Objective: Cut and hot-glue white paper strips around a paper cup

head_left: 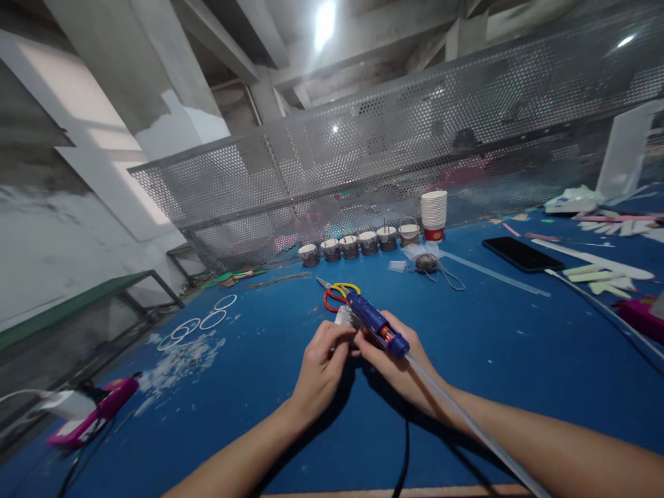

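Glue stick (474, 423), tail beyond the bottom edge

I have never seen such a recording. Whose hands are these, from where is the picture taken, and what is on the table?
There is no machine, only a person working bare-handed. The one picture comes from a camera worn on that person's head, looking forward and down. The right hand holds a blue glue gun; the left hand seems to pinch a small whitish piece, partly hidden. On the blue table lie scissors and a black phone; farther back stand six bucket-like cups and a stack of paper cups.
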The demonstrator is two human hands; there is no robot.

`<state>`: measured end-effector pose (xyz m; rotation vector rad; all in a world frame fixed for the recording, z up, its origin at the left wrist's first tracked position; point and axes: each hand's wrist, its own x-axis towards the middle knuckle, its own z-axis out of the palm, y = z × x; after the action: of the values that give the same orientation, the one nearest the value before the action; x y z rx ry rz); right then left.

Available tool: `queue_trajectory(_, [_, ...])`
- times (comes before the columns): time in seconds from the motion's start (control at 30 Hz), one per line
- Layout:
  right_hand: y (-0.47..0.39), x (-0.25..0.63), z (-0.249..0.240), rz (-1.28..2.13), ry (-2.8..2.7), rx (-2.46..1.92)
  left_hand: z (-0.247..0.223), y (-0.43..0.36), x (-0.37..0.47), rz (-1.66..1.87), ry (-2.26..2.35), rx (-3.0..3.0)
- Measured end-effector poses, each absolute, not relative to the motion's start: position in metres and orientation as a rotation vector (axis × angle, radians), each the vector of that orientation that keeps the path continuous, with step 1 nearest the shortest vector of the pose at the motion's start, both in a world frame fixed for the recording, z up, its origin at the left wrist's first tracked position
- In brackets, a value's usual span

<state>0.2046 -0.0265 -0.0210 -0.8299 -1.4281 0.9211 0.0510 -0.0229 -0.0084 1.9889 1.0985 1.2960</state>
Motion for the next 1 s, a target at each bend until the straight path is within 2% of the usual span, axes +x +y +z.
queue_trajectory(0.13, [-0.029,0.217,-0.006,1.023,-1.391,-0.928,-0.011,-0.022,0.049,1.302,1.089,1.861])
queue_trajectory(0.27, [-0.027,0.237,0.009,1.277,-1.333,-1.090,-0.010,-0.020,0.046,1.337,1.102,1.788])
queue_trajectory(0.43, [-0.026,0.247,0.018,1.542,-1.309,-1.070,-0.009,-0.019,0.044,1.446,1.101,1.730])
queue_trajectory(1.0, [-0.027,0.241,0.016,1.591,-1.326,-1.132,-0.012,-0.015,0.041,1.558,1.072,1.697])
